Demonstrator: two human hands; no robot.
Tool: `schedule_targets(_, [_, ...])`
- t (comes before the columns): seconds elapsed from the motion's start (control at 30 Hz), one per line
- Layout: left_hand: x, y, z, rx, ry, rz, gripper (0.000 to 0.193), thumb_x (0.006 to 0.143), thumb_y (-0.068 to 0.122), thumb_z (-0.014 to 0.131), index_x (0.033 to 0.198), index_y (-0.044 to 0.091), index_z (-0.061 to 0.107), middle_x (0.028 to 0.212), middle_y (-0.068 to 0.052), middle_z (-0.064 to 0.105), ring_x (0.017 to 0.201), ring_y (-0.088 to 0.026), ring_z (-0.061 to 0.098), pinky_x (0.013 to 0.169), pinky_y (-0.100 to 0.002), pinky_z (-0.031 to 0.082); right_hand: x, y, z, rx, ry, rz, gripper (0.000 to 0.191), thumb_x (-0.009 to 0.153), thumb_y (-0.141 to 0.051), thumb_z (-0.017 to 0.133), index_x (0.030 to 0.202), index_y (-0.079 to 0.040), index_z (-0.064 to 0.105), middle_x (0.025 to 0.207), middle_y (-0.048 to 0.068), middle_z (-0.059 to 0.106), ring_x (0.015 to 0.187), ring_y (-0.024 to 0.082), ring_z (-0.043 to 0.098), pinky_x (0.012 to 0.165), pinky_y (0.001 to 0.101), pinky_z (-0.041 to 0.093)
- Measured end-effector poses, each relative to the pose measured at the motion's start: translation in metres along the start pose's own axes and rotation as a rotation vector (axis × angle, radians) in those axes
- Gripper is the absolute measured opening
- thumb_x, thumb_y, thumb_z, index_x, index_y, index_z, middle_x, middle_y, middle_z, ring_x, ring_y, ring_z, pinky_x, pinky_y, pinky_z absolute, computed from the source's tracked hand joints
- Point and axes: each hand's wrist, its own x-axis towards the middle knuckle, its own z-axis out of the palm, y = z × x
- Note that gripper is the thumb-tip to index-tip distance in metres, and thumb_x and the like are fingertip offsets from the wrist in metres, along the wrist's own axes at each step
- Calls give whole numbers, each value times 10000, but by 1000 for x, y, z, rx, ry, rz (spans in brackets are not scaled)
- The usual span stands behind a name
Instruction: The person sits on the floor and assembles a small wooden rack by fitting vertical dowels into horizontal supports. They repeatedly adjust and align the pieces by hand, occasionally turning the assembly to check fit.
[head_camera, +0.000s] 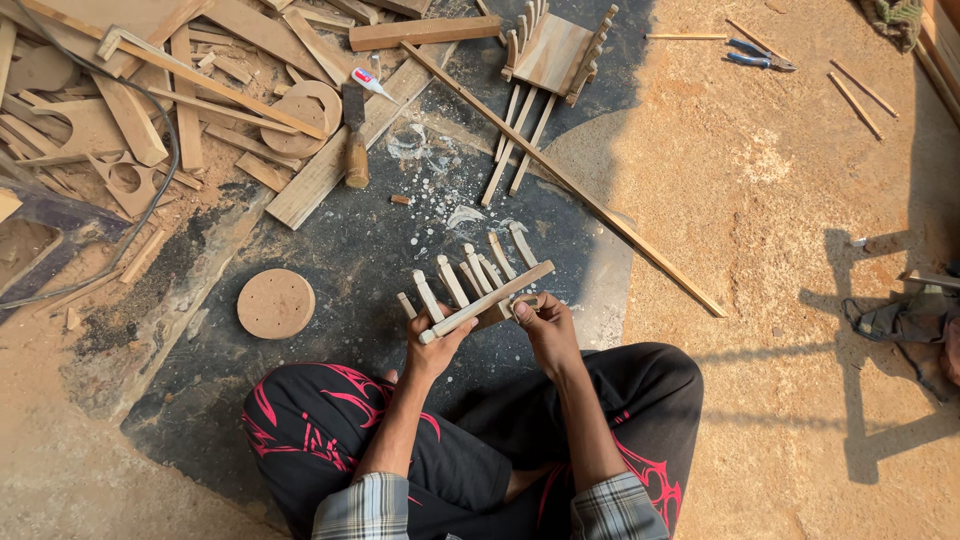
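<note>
A person sits cross-legged on a dark mat (330, 250) laid over sawdust-covered ground. A heap of wood offcuts (150, 90) fills the upper left. Ahead lies a finished slatted wooden piece (548, 55), with a long thin strip (570, 185) running diagonally past it. A round wooden disc (276, 303) rests on the mat, left of the knees. Above the lap, both hands grip a small slatted wooden frame (478, 290): the left hand (432, 345) clamps its left end, the right hand (545, 325) pinches its right end.

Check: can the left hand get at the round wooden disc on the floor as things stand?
Probably not right away: the left hand is gripping the wooden frame. The path to the disc looks free, though.
</note>
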Motion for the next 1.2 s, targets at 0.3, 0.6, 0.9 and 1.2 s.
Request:
schedule_targets(0.3, [-1,2,2,-25,-24,-66,213,788,111,886,813,0,705,697,-97,713,608,-186,714,518,-322,556,10,-1,11,32,122,101,179,936,-175,759,808,-73,686,872,65,715,832,152,635,866,351,540])
schedule_targets(0.6, [2,1,2,6,-26,8,216,799,108,881,843,3,698,765,-98,725,681,-206,732,563,-330,575,9,-5,6,37,-2,72,236,952,-181,782,793,-56,660,866,70,729,860,157,671,915,340,576])
schedule_targets(0.9, [-2,0,5,-5,-9,19,216,806,110,869,843,3,685,763,-96,718,671,-191,733,530,-307,573,7,-7,-6,-77,-45,52,177,850,-154,827,829,-75,670,858,65,746,807,151,657,786,311,530])
schedule_targets(1.2, [-1,3,4,26,28,89,218,779,93,873,831,-11,688,758,-122,711,672,-218,718,541,-332,567,10,-4,12,-244,116,-58,197,907,-213,771,857,-40,689,785,103,713,713,145,655,743,338,562])
